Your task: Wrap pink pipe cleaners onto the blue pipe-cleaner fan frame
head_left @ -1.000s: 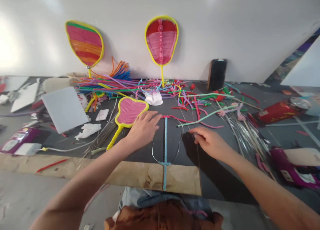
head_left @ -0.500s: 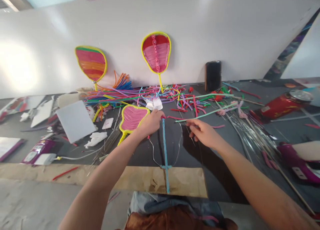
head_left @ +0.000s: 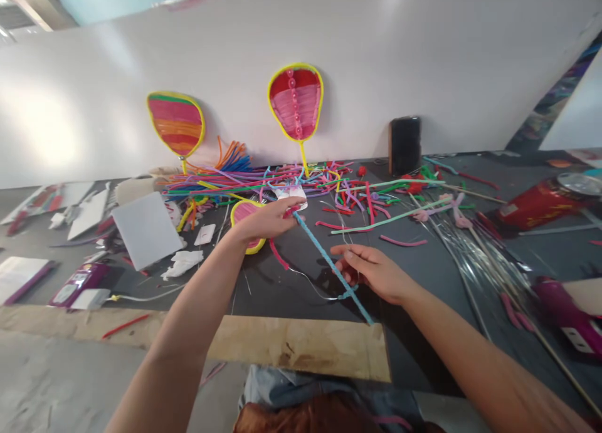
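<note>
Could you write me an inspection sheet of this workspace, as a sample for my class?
Surface: dark tabletop, with a brown strip along the near edge.
Job's things: blue fuzzy stick, slanting; bent wire reaches its lower part.
Clutter: mixed coloured stems, crumpled tissue, white square card, red can.
Hands: left hand grips the stick's upper end; right hand is at its lower part, grip unclear.
Cables: white cord, left side.
Surroundings: white panel behind; orange-striped fan, pink-and-red fan and phone before it.

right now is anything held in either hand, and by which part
The left hand holds the blue-stemmed wire frame by its pink-wrapped far end. Whether the right hand grips it cannot be told.
</note>
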{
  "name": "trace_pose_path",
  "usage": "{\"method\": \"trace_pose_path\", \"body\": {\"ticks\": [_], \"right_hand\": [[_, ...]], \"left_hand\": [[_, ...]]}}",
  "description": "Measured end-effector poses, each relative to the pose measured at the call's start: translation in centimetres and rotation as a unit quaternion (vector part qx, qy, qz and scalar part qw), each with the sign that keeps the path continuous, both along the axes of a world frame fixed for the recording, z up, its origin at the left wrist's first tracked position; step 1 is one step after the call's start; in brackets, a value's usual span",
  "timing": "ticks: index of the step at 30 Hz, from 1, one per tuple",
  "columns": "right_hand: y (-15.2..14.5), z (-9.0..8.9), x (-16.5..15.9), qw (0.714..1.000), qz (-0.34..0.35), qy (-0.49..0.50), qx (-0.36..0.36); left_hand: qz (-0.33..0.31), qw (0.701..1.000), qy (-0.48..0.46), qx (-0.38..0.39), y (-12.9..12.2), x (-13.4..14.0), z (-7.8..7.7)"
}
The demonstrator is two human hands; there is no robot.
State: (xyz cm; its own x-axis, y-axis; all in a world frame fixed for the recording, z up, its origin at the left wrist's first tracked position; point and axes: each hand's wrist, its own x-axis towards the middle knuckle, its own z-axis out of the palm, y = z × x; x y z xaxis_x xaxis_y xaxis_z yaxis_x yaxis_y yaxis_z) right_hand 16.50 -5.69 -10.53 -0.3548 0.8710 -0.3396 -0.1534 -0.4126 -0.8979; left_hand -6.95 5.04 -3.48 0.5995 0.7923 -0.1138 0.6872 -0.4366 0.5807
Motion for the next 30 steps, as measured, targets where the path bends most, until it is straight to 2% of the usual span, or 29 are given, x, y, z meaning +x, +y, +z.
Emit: {"method": "trace_pose_path", "body": {"ticks": [2,4,7,10,14,19,24,30], "right_hand": [[0.0,-0.1,0.1,1.000,0.004,0.007,-0.013],[-0.1,-0.2,0.2,1.000,0.001,0.003,-0.017],[-0.1,-0.1,0.2,1.000,0.006,-0.010,-0.010],[-0.3,-0.2,0.0,0.999,0.018,-0.032,0.011],[-0.3,-0.6,-0.4,0.993,-0.012,-0.098,0.066],[-0.3,-1.1,-0.2,0.957,-0.051,-0.230,0.169],[-0.3,-1.2,-0.1,0.932,-0.044,-0.301,0.195],[-0.4,-0.8,0.0,0.918,-0.052,-0.321,0.226]], "left_hand": [[-0.036,0.998,-0.011,-0.049,0.7,0.1,1.0],[-0.063,0.989,-0.039,-0.131,1.3,0.2,1.9],[-0.066,0.974,-0.062,-0.209,2.0,0.8,2.7],[-0.061,0.980,-0.020,-0.190,2.4,2.2,2.0],[-0.103,0.983,0.006,-0.152,2.6,4.2,0.5],[-0.147,0.983,0.022,-0.107,2.6,5.5,-0.3],[-0.154,0.982,0.021,-0.107,2.5,6.2,-0.9],[-0.163,0.982,0.020,-0.090,2.4,6.9,-1.1]]}}
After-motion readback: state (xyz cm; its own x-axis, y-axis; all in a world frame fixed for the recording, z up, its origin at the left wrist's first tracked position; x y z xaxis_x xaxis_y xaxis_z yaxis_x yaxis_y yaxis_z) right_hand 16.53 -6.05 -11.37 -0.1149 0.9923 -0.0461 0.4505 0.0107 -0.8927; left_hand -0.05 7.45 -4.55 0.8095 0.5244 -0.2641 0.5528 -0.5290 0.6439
